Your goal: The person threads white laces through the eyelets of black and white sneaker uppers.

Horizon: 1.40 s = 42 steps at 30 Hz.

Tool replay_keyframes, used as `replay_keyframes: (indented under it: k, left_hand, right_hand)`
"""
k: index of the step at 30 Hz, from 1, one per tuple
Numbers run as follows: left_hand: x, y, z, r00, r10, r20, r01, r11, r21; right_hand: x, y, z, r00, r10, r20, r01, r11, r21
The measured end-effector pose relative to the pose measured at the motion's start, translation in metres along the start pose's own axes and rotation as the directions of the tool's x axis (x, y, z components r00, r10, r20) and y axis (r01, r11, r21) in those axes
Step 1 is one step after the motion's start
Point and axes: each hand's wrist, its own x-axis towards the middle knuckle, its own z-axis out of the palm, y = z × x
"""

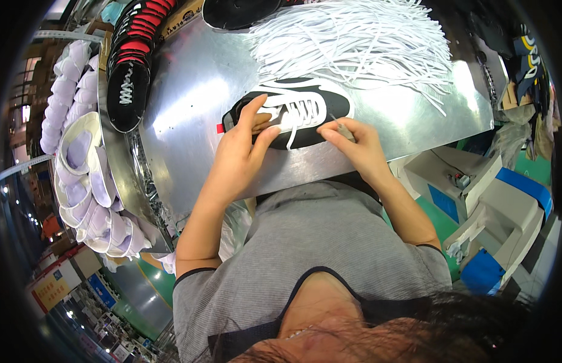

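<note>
A black and white shoe upper [337,103] lies on the metal tabletop [190,131], its toe to the right and a red tab at its heel. White lace [303,112] crosses its front eyelets, and a loose end hangs over the near side. My left hand [239,147] grips the upper at its opening, some fingers inside and the thumb on the near eyelet edge. Close to the toe, my right hand [360,143] holds a small hand tool [345,131] with a thin metal tip and a pale handle. The tip's exact shape is too small to tell.
A heap of loose white shoelaces [353,41] covers the table's far side. Nested black and red shoe uppers [128,90] line its left edge. White padded shoe parts [83,181] hang at the left. A beige machine [480,199] stands at the right, below the table edge.
</note>
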Motion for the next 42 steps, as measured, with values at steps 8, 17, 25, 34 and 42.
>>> replay_keyframes:
  k: [8,17,25,34,42]
  left_hand:
    - [-0.01,-0.009,0.01,0.995,0.079,-0.063,-0.067,0.985,0.162]
    - [0.0,0.001,0.016,1.0,-0.014,-0.011,0.017,0.973,0.232]
    - [0.0,-0.01,0.03,0.973,0.149,-0.174,-0.095,0.954,0.284]
    - [0.002,-0.016,0.031,0.949,0.26,-0.178,-0.204,0.937,0.282]
    - [-0.001,-0.016,0.032,0.952,0.302,-0.04,-0.281,0.921,0.271]
  right_hand:
    - [0.015,0.008,0.047,0.999,0.042,0.001,-0.042,0.989,0.14]
    - [0.029,0.008,0.048,0.99,-0.126,-0.071,0.133,0.985,0.108]
    - [-0.004,0.0,0.03,0.981,-0.187,0.046,0.192,0.945,-0.265]
    - [0.002,0.004,0.026,0.967,-0.25,0.05,0.252,0.91,-0.328]
    - [0.019,0.008,0.052,0.996,-0.091,-0.014,0.081,0.938,-0.337]
